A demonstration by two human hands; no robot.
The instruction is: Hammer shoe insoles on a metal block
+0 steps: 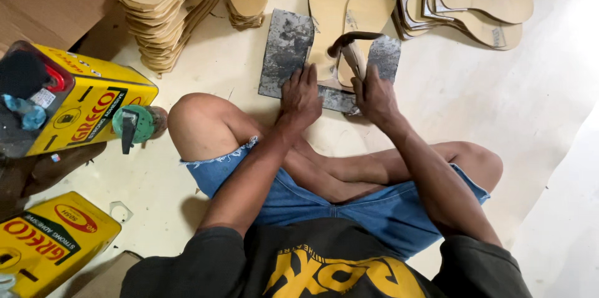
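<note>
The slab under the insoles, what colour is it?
The slab is mottled dark grey with pale scuffs, clearest in the head view.

Two tan insoles (349, 20) lie flat, side by side, on a grey, stained slab (287, 51) on the floor, toes pointing away from the person, while a hammer (354, 48) with a pale handle and dark head rests across them.
</note>
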